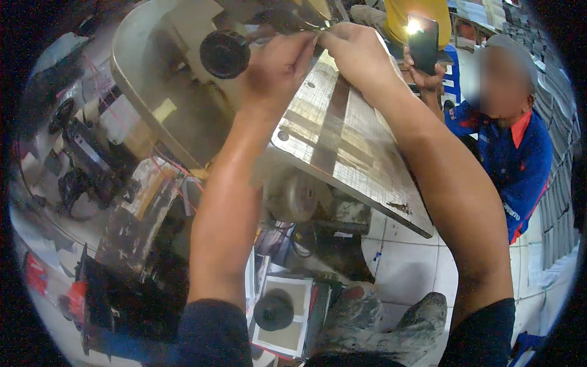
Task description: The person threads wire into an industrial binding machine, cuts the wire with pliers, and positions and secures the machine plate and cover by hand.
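Note:
My left hand (278,66) and my right hand (358,56) meet at the top middle, fingers closed and pressed together at almost one spot. Whatever they pinch is too small and hidden to name. Beneath them slopes a worn flat machine table (361,177), with screw holes and darker bands across its scratched surface. Just left of my left hand is a round black knob (224,55). Behind it curves the rim of a large beige machine housing (137,101), partly covered by my left hand and forearm.
At the right, a person in a blue and red jacket (526,159) holds up a phone (423,46) with its light on. Someone in yellow (431,15) is at the back. A grimy block (137,214) stands left; a framed panel with a black disc (273,312) lies below.

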{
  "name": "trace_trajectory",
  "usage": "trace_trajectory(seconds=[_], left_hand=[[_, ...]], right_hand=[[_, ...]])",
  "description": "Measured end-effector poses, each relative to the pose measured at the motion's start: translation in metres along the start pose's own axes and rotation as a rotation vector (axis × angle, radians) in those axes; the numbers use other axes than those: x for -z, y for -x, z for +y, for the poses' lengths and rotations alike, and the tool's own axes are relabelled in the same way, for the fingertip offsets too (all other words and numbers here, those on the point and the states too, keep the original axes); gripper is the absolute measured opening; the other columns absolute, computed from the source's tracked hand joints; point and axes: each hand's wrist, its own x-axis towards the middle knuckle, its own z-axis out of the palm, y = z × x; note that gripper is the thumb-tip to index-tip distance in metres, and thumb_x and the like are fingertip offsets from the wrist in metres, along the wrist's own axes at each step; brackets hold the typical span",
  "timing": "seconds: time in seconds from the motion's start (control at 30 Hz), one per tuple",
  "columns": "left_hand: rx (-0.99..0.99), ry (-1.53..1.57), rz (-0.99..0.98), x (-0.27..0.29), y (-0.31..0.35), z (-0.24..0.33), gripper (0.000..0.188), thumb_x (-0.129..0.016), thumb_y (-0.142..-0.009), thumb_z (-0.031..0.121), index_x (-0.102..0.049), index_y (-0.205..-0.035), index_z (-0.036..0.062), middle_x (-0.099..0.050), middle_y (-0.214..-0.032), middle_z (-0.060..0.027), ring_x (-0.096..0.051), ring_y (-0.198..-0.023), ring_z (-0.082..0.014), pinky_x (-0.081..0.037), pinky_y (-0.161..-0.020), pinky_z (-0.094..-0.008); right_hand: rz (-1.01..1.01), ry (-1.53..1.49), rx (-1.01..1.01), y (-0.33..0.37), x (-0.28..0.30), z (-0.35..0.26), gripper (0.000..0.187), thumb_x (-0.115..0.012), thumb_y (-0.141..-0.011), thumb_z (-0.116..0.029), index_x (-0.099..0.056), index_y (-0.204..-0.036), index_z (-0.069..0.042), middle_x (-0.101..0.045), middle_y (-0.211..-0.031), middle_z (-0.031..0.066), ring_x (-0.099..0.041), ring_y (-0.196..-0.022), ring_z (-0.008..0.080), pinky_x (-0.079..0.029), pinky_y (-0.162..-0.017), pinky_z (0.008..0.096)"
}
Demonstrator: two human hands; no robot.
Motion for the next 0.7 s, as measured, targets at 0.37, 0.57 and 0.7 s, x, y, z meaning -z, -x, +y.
trace_trajectory(seconds=[0.37,0.57,0.7], left_hand=[[-0.140,-0.099,0.074,0.003,-0.004,-0.006,0.013,-0.073,-0.079,0.021,-0.071,-0.091,0.0153,-0.066,-0.074,-0.0058,-0.065,-0.061,-0.0250,-0.051,-0.053,-0.0333],[-0.179,-0.137,0.083,0.004,-0.003,-0.009,0.015,-0.073,-0.079,0.018,-0.071,-0.094,0.0145,-0.067,-0.075,-0.0057,-0.064,-0.060,-0.0241,-0.050,-0.055,-0.0338],[-0.167,-0.135,0.023,0.007,-0.004,-0.009,0.017,-0.074,-0.077,0.013,-0.071,-0.094,0.0129,-0.064,-0.071,-0.0071,-0.062,-0.059,-0.0239,-0.049,-0.055,-0.0334]], right_hand=[[-0.064,-0.319,-0.215,0.000,0.000,0.003,0.027,-0.065,-0.087,-0.023,-0.068,-0.099,0.000,-0.056,-0.078,-0.0047,-0.045,-0.066,0.0045,-0.035,-0.060,0.0222],[-0.055,-0.399,-0.182,0.003,-0.001,-0.003,0.030,-0.067,-0.085,-0.028,-0.067,-0.079,0.001,-0.056,-0.066,0.0028,-0.047,-0.061,0.0122,-0.036,-0.055,0.0296],[-0.091,-0.513,-0.270,0.004,0.007,-0.022,0.020,-0.068,-0.083,-0.023,-0.063,-0.078,-0.004,-0.053,-0.067,0.0005,-0.045,-0.059,0.0098,-0.034,-0.054,0.0265]])
